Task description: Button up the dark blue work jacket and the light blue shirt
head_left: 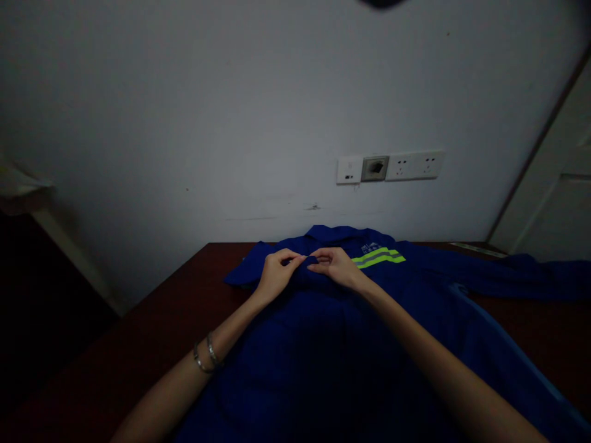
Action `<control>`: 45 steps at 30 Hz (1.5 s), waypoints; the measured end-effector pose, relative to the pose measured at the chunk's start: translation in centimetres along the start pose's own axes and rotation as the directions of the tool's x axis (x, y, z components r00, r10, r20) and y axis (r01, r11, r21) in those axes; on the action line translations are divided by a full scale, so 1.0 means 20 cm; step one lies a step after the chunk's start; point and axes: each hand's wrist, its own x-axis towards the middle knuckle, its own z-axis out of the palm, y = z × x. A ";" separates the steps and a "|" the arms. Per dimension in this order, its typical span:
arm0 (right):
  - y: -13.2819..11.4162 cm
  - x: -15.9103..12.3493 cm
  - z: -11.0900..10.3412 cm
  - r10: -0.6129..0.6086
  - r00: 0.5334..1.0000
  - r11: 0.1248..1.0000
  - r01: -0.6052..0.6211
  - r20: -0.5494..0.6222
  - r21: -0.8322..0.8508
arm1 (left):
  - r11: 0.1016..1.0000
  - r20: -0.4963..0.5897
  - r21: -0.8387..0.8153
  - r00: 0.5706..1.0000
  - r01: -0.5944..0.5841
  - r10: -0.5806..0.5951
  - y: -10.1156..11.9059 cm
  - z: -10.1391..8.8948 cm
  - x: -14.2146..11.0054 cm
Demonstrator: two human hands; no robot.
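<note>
A blue work jacket (323, 344) with a yellow-green and grey reflective stripe (378, 257) lies spread on a dark brown table (138, 344), collar toward the wall. My left hand (277, 271) and my right hand (335, 264) meet at the jacket's front just below the collar. Both are closed in a pinch on the cloth of the front edge. What lies between the fingertips is too small and dark to make out. Two thin bracelets (206, 355) sit on my left wrist.
A white wall stands right behind the table, with a row of sockets and a switch (390, 167). One jacket sleeve (521, 274) stretches to the right across the table. A pale door (554, 203) is at the right. The floor to the left is dark.
</note>
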 end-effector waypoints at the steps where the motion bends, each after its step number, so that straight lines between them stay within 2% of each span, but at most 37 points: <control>1: 0.01 0.01 0.00 0.000 1.000 1.000 0.000 -0.014 0.010 | 1.000 -0.008 0.015 1.000 -0.011 0.011 0.00 0.00 0.00; 6: 0.00 0.01 0.01 -0.014 0.998 1.000 0.014 -0.068 -0.007 | 0.999 0.023 0.002 0.999 -0.034 0.034 -0.03 0.01 -0.01; 14: -0.05 -0.02 0.02 -0.067 0.996 0.992 0.061 -0.053 -0.109 | 0.988 0.017 0.027 0.988 -0.152 0.151 -0.05 0.02 -0.02; 19: -0.05 -0.02 0.02 -0.086 0.994 0.978 0.073 -0.061 -0.196 | 0.982 0.022 0.069 0.985 -0.174 0.173 -0.05 0.02 -0.03; 22: -0.05 -0.02 0.03 -0.133 0.989 0.938 0.106 -0.058 -0.330 | 0.982 0.029 0.080 0.985 -0.171 0.169 -0.05 0.02 -0.03; 25: -0.07 -0.03 0.03 -0.213 0.976 0.855 0.168 -0.037 -0.491 | 0.980 0.043 0.090 0.984 -0.179 0.175 -0.05 0.02 -0.03; 28: -0.08 -0.05 0.03 -0.270 0.963 0.807 0.231 0.008 -0.543 | 0.971 0.052 0.115 0.977 -0.210 0.205 -0.05 0.01 -0.03; 31: -0.09 -0.05 0.02 -0.271 0.962 0.798 0.248 0.041 -0.549 | 0.963 0.060 0.135 0.972 -0.235 0.229 -0.04 0.01 -0.03; 37: -0.10 -0.06 0.00 -0.167 0.984 0.860 0.178 0.065 -0.479 | 0.967 0.107 0.106 0.970 -0.231 0.220 -0.05 0.01 -0.03; 42: -0.10 -0.06 -0.02 -0.038 0.994 0.940 0.072 0.107 -0.335 | 0.984 0.212 0.042 0.964 -0.172 0.159 -0.06 0.00 -0.01; 45: -0.10 -0.06 -0.02 -0.041 0.993 0.945 0.076 0.114 -0.318 | 0.993 0.208 0.023 0.972 -0.115 0.108 -0.06 0.00 -0.01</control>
